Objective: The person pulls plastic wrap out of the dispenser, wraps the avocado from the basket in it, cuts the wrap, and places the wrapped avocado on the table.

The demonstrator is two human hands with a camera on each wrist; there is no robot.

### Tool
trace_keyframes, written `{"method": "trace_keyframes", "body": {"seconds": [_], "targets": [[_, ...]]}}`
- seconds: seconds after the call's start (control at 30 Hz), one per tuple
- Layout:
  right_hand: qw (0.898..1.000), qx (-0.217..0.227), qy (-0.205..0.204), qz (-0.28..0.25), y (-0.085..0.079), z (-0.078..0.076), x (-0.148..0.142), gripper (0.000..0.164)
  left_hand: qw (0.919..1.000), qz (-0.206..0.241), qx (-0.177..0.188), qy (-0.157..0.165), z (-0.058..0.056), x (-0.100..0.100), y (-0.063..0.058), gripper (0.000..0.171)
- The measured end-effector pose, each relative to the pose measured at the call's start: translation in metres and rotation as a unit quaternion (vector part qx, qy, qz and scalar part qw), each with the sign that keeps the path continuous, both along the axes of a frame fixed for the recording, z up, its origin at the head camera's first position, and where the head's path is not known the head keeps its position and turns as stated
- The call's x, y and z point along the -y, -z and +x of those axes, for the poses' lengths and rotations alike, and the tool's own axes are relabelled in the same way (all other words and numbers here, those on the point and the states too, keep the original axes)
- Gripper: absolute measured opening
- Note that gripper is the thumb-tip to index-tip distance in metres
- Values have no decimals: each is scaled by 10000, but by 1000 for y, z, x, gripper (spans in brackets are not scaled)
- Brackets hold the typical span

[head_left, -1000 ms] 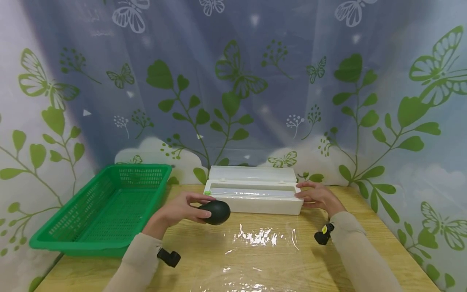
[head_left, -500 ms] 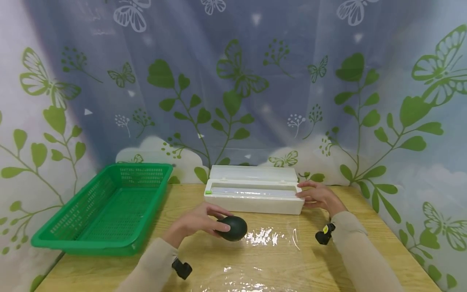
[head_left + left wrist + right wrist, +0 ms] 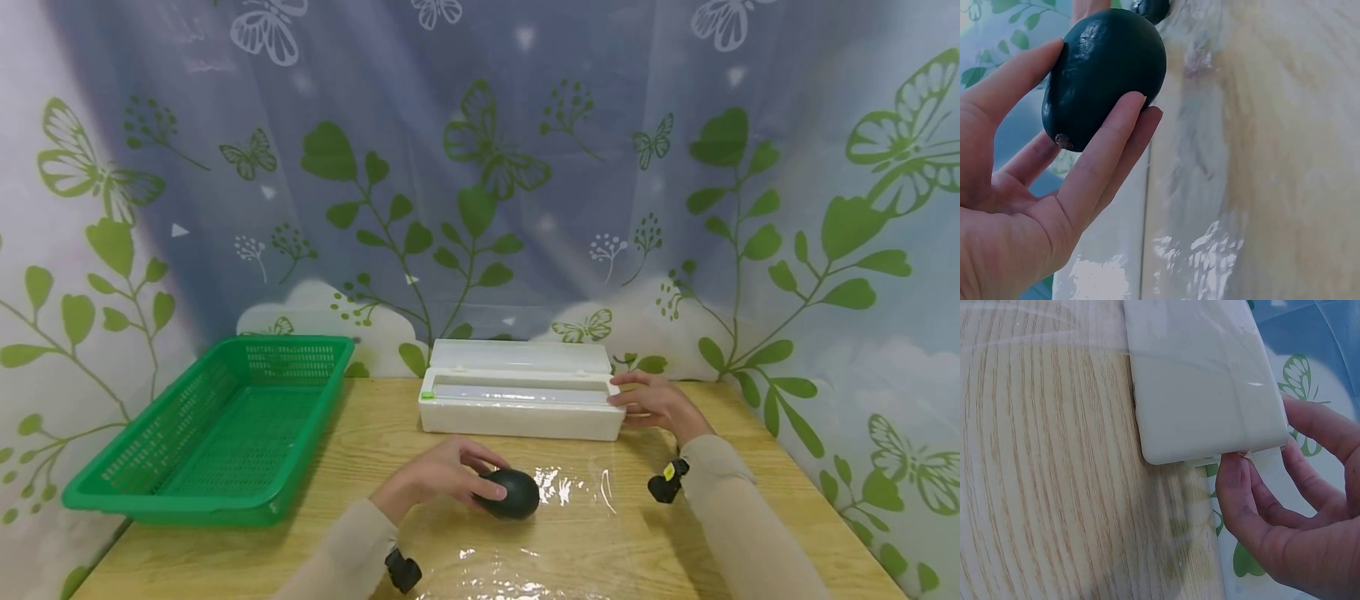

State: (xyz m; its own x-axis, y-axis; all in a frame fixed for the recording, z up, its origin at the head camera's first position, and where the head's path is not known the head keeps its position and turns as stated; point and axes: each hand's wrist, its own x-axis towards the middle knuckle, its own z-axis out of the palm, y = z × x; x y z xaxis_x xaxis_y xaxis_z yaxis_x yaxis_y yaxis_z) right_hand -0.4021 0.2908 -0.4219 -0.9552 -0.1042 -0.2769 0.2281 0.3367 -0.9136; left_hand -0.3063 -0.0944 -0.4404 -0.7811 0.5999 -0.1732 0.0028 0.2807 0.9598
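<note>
Fruit (image 3: 517,495) dark green; box (image 3: 517,420) white; basket (image 3: 172,503) bright green; table (image 3: 382,425) yellowish, wood-grained; backdrop (image 3: 570,242) blue-white, green leaf-and-butterfly pattern.

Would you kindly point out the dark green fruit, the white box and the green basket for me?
Dark green fruit (image 3: 1110,75): left wrist view, middle of its smooth side.
White box (image 3: 517,422): head view, its front wall.
Green basket (image 3: 176,505): head view, its near rim.

beige sleeves (image 3: 738,508), long, plain | left-wrist camera (image 3: 403,571): black | right-wrist camera (image 3: 663,487): black, yellow patch (image 3: 670,472)
</note>
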Motion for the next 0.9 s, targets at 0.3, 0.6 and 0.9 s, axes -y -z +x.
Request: {"method": "trace_keyframes", "body": {"seconds": [0.3,0.6,0.9], "targets": [[10000,20,8,-68,-1,0,-2,63,10000,-27,7,32,6,-12,6,37],[10000,48,8,-64,0,-1,-1,61,9999,-130,15,-70,8,-21,11,35],[10000,41,7,-35,0,-1,-1,63,9997,-200,163,8,8,-18,10,35]]}}
